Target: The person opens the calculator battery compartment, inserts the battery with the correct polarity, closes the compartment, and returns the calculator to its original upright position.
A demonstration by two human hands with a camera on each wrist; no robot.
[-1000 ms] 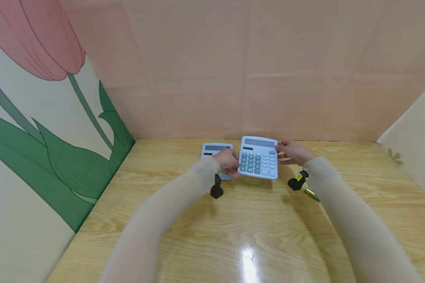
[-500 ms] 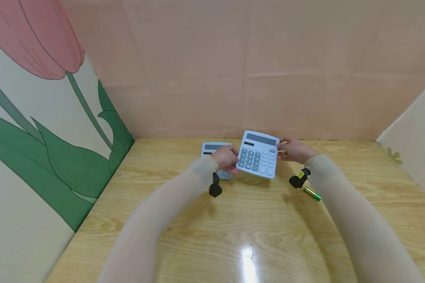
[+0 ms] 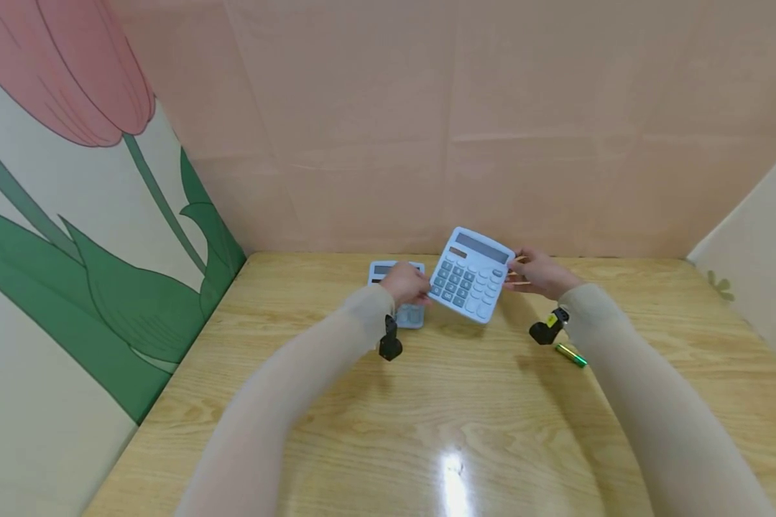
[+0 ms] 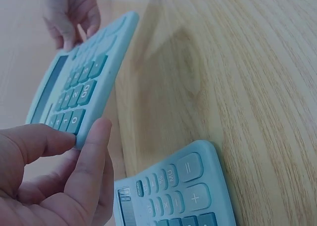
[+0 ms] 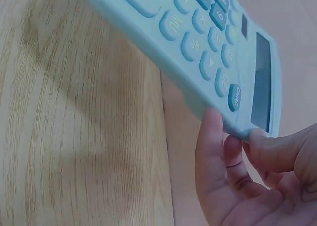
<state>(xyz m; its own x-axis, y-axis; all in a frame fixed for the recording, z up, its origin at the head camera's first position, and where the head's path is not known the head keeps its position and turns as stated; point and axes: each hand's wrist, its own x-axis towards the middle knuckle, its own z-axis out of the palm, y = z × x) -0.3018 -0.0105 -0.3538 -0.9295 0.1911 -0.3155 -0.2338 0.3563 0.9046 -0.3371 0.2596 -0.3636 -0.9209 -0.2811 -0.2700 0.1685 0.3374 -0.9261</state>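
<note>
A light blue calculator (image 3: 470,276) is held up off the table, tilted, its keys facing the head camera. My left hand (image 3: 407,283) pinches its lower left corner between thumb and fingers; in the left wrist view the thumb of that hand (image 4: 64,171) lies by the 0 key. At the calculator's upper right edge, my right hand (image 3: 540,274) grips with thumb and fingers, as the right wrist view shows of the hand (image 5: 257,176) near the display end. A second light blue calculator (image 3: 410,317) lies on the table beneath my left hand, partly covered by it.
On the wooden table (image 3: 453,409), a shiny green cylinder (image 3: 571,355) lies beside my right forearm. A pinkish covered wall (image 3: 388,143) stands behind the table, with a tulip-painted panel (image 3: 162,301) at the left and a pale wall (image 3: 763,251) at the right.
The held calculator has turned clockwise, and its top has risen. My left hand has shifted slightly left and up with its corner; the right hand has barely moved. The calculator on the table has stayed put.
</note>
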